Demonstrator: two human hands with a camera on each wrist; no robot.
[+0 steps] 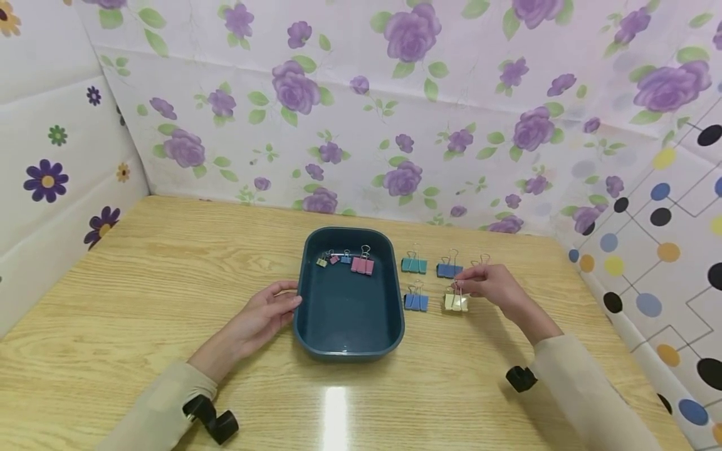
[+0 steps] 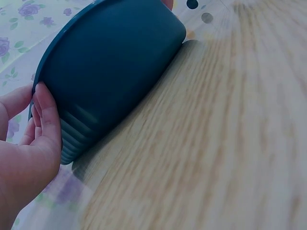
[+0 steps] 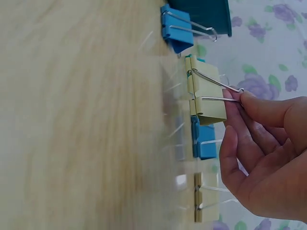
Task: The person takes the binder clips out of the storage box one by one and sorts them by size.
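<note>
In the head view my right hand (image 1: 493, 285) pinches the wire handles of a cream binder clip (image 1: 456, 303) between thumb and fingertips. The right wrist view shows this cream binder clip (image 3: 208, 93) with its handles at my fingertips. My left hand (image 1: 262, 319) holds the left rim of a dark teal tray (image 1: 350, 356), thumb and fingers at its edge. Inside the tray, near its far end, lie a pink binder clip (image 1: 363, 265) and small yellow (image 1: 321, 262), pink (image 1: 334, 259) and blue (image 1: 346, 259) clips.
Right of the tray stand a teal binder clip (image 1: 414, 265) and two blue binder clips (image 1: 449, 270), (image 1: 416, 302). Another cream clip (image 3: 206, 197) stands farther right, mostly behind my hand in the head view. Flowered cloth (image 1: 338, 125) rises behind the wooden table (image 1: 141, 282).
</note>
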